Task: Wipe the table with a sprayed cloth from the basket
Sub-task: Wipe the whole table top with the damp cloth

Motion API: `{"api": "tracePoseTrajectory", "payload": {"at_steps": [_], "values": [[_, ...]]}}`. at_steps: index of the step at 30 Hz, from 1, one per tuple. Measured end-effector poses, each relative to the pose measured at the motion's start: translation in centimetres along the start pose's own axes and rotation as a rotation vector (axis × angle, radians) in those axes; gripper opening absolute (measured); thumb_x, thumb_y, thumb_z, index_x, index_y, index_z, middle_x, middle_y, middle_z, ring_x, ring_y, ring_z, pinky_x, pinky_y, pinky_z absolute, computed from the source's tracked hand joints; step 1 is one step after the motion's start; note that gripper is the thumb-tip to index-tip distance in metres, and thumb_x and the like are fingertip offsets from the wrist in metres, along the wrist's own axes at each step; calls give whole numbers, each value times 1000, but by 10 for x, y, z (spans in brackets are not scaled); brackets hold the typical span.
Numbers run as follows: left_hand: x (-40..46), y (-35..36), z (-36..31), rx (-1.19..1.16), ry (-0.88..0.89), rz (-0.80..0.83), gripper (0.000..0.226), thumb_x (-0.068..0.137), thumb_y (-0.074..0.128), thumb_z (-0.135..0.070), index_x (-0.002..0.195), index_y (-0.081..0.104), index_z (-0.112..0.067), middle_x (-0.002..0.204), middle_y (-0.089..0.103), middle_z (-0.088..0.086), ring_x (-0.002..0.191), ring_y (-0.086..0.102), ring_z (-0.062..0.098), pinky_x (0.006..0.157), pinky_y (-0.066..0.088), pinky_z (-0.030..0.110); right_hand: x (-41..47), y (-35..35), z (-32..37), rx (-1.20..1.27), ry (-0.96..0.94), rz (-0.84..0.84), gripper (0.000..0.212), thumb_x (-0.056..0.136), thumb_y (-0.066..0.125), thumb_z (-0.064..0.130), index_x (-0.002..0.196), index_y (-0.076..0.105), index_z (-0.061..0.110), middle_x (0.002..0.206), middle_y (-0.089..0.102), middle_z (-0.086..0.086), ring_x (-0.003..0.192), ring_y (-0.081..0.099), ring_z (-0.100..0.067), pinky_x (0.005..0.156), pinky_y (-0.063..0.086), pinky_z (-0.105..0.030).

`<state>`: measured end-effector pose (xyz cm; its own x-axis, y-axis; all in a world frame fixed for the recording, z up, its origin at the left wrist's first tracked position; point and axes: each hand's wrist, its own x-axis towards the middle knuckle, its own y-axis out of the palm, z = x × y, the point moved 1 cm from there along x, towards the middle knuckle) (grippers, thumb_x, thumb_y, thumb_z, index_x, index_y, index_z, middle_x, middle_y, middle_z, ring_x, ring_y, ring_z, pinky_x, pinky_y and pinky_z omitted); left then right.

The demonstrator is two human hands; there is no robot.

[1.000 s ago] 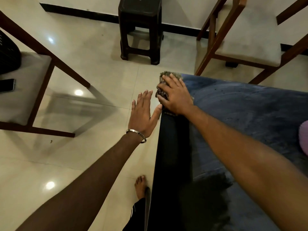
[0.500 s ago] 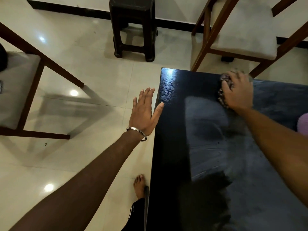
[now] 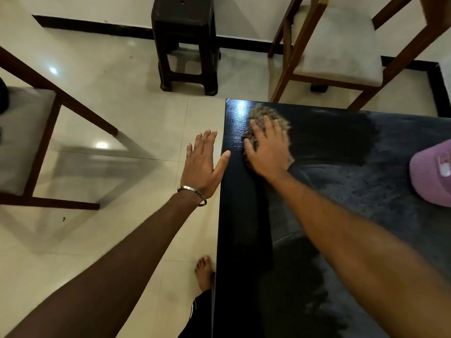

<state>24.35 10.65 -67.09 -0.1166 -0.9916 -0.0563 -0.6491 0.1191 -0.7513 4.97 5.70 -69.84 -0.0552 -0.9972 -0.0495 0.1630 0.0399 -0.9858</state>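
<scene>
Right now the wiping step is going on. On the left, the left hand (image 3: 203, 167) holds nothing; its fingers are flat and a little apart, out over the floor (image 3: 127, 118), with the thumb touching the table (image 3: 244, 228) edge. The right hand (image 3: 268, 147) presses flat on the cloth (image 3: 266, 115), fingers spread on top of it, near the far left corner. I think the next push should stop before the edge, so the cloth does not slip off. Further right there is lots of bare table to wipe, up to the purple thing (image 3: 432, 174).
</scene>
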Motion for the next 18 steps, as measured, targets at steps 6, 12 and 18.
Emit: {"api": "tracePoseTrajectory", "payload": {"at_steps": [6, 12, 18], "values": [[-16, 4, -11, 25, 36, 24, 76, 90, 17, -62, 152, 21, -18, 160, 19, 1, 149, 8, 18, 121, 3, 40, -78, 5, -5, 17, -440, 97, 59, 96, 38, 54, 151, 40, 31, 161, 32, -4, 150, 23, -26, 122, 18, -49], [-35, 8, -25, 36, 50, 55, 77, 89, 16, -64, 152, 22, -19, 160, 20, 1, 149, 9, 19, 121, 4, 42, -116, -27, -176, -36, 136, -57, 61, 94, 40, 47, 148, 47, 20, 152, 42, -17, 139, 38, -38, 117, 27, -50], [-60, 5, -29, 128, 55, 97, 82, 87, 10, -66, 154, 16, -18, 162, 13, 1, 150, 4, 20, 122, 2, 42, -131, -23, -159, 9, 535, -59, 59, 97, 43, 45, 150, 44, 19, 156, 34, -22, 142, 30, -43, 117, 22, -56]]}}
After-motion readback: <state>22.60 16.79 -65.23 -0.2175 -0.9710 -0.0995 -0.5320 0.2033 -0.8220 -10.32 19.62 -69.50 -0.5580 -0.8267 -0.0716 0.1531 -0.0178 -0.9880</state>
